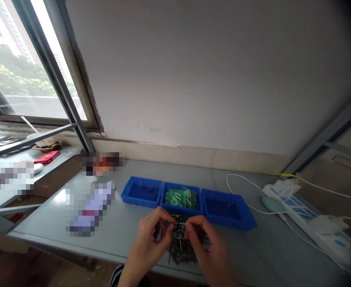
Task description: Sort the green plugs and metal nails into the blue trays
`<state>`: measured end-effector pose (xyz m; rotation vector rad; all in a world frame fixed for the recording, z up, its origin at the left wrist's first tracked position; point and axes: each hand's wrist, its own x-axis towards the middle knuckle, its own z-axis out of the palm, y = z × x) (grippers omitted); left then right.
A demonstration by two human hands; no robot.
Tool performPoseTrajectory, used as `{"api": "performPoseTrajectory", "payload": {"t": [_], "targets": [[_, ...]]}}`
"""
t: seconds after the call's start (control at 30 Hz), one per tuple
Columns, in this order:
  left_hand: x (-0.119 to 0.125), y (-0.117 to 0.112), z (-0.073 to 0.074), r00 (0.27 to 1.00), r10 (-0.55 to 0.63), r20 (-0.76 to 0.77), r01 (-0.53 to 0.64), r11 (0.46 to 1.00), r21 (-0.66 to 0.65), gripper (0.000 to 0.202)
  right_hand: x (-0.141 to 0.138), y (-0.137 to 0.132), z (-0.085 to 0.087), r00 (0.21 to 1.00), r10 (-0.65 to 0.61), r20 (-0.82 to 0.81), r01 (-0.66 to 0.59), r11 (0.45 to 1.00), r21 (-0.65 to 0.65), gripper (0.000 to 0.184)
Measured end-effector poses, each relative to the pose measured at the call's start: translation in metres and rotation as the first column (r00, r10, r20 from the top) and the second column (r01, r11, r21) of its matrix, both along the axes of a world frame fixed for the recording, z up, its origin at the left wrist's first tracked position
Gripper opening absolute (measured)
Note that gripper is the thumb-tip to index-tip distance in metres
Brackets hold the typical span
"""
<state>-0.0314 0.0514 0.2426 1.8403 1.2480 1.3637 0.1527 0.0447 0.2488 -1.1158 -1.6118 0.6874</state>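
Observation:
My left hand (154, 231) pinches one end of a thin metal pin, thumb against forefinger. At the other end of the same pin, my right hand (206, 243) has its fingertips closed. The pin spans the small gap between the hands, and its exact kind is too small to tell. Just below lies a loose pile of thin, nail-like metal pins (179, 243), partly hidden by my hands. Behind them stand three blue trays in a row: the left tray (133, 198) holds several dark pins, the middle tray (167, 206) green packets (179, 197), the right tray (244, 219) a few pins.
A white power strip (321, 233) with plugs and white cables (259, 185) runs along the desk's right side. Two blurred-out items lie on the left. Metal frame posts (79, 135) rise at the sides, with a wall (193, 79) behind the grey desk (118, 247).

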Motion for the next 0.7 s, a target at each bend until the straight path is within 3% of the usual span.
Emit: {"api": "performPoseTrajectory", "payload": {"t": [0.17,0.37,0.7], "targets": [[0.001,-0.001,0.003,1.000,-0.028,-0.008,0.028,0.999,-0.016,0.011,0.003,0.002,-0.005,1.000,0.028,0.001,-0.028,0.999,0.037,0.029],[0.000,-0.002,0.003,1.000,-0.017,-0.012,0.017,1.000,-0.024,0.010,-0.002,-0.001,-0.003,0.999,-0.040,-0.023,0.040,0.999,-0.003,0.030],[-0.002,0.001,-0.008,0.999,0.001,0.053,0.002,0.998,-0.069,0.011,-0.007,0.000,0.001,0.999,-0.037,-0.007,0.038,0.999,0.029,0.031]]}}
